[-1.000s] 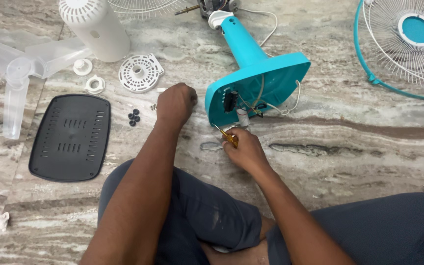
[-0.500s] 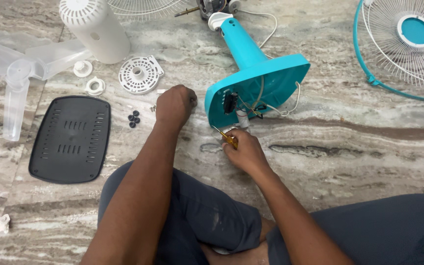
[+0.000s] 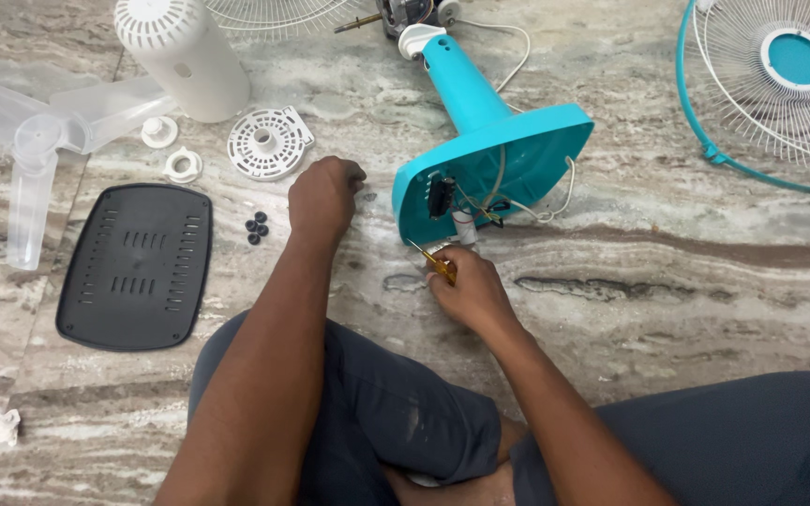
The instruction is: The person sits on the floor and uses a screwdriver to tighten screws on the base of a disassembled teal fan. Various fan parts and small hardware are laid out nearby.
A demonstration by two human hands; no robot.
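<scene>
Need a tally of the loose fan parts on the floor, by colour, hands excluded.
Teal: 2, fan base, grille with teal rim
White: 4, cylindrical motor cover, round vented disc, two small caps
Black: 1, vented base plate
Clear: 1, fan blade
Total: 8

Marble floor (image 3: 686, 281) carries teal fan base (image 3: 489, 159), black cover plate (image 3: 135, 265), clear blade (image 3: 35, 141), white grille (image 3: 269, 142)
</scene>
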